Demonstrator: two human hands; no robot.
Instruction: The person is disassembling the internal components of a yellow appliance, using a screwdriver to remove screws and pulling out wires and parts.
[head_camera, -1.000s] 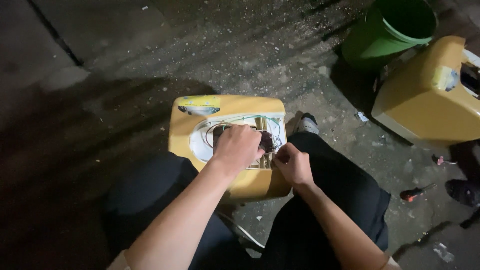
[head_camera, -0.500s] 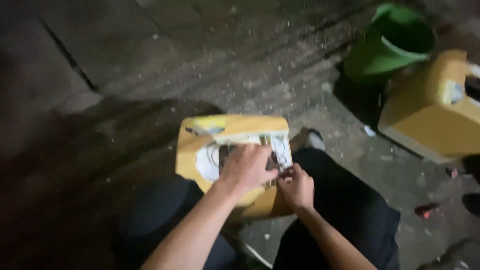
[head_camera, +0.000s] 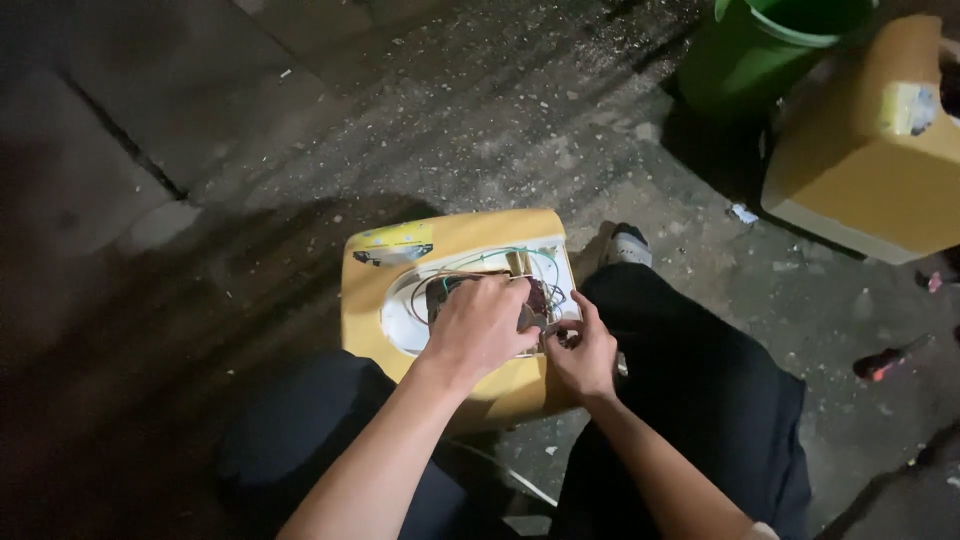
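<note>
Bare forearms, black trousers (head_camera: 700, 400) (loose), grey-toed shoe (head_camera: 628, 244)

Wires (head_camera: 470, 268) across the casing's (head_camera: 450, 240) opening

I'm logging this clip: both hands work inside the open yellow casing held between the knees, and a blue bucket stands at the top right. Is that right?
Not quite: the bucket is green, not blue, as the head view shows. The rest holds: the left hand and right hand work in the open yellow casing between the knees.

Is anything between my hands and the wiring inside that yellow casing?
Nothing visible. The left hand and right hand already rest in the white opening of the yellow casing, on the wires.
</note>
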